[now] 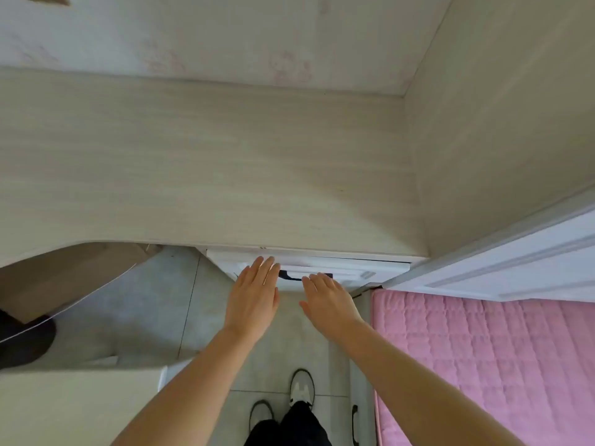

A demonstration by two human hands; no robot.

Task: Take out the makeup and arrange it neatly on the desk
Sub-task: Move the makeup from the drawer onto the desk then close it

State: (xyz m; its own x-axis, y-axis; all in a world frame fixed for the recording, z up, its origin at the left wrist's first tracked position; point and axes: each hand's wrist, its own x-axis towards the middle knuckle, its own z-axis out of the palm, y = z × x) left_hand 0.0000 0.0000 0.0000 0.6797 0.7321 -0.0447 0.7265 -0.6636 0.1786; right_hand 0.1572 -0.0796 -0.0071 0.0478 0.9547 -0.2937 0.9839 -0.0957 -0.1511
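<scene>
In the head view, both hands reached forward and down toward a white drawer front (322,268) tucked under the edge of the pale wood-grain desk (209,162). The left hand (252,297) had its fingers straight and held together, the tips lying over the drawer front just left of a dark handle (291,276); whether they pressed on it or only hovered could not be told. The right hand (328,299) was likewise flat and held nothing, its fingertips covering the right end of that handle. No makeup was visible anywhere; it was presumably inside the closed drawer, so the task had hardly begun. The handle looked like a slim, rigid bar, the natural place to hook the fingers and pull. The drawer would likely slide with little effort, though loose items inside might roll. Makeup pieces tend to be small, light, smooth and easily cracked, so each would want a gentle pinch around its body. A pink quilted bed (483,365) lay to the right, shoes (301,386) below.
</scene>
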